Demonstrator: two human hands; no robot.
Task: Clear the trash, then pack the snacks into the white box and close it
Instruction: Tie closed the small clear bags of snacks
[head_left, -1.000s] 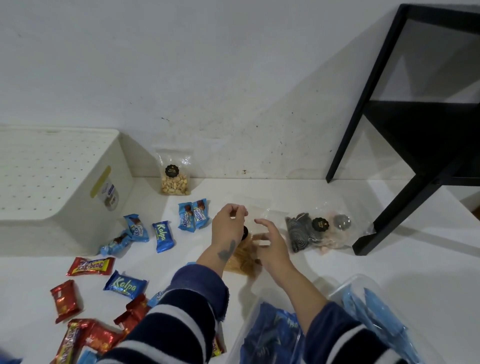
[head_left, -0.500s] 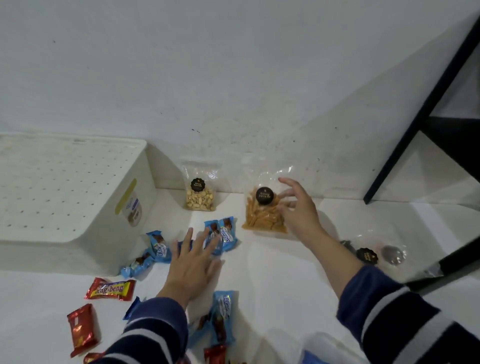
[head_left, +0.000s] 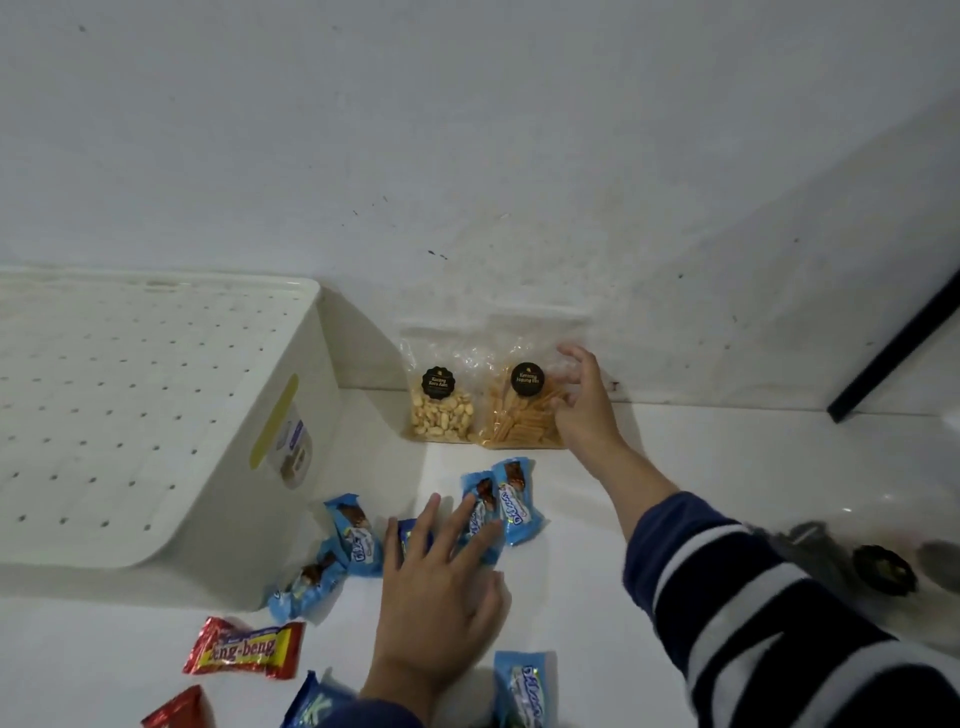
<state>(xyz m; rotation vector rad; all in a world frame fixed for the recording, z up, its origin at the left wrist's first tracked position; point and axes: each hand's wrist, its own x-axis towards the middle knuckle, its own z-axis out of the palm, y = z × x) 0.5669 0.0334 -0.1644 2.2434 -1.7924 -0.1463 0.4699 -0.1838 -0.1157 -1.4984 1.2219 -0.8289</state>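
clear bag of orange snack sticks (head_left: 519, 415) touched by the right hand (head_left: 584, 410), fingers seemingly loose.
left hand (head_left: 441, 587) laid flat, fingers straight, on light-blue wrapped wafers (head_left: 498, 506).

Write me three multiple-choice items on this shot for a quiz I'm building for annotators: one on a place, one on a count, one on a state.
1. Where does the bag of peanuts stand?
A. On the white box
B. Against the wall, left of the bag of sticks
C. Under the left hand

2. How many clear bags stand against the wall?
A. One
B. Two
C. Four

3. How is the white box?
A. Lid on
B. Lid off
C. Tipped on its side

Answers:
1 B, it leans on the wall beside the sticks.
2 B, only the peanuts and sticks stand there.
3 A, the perforated lid covers its top.
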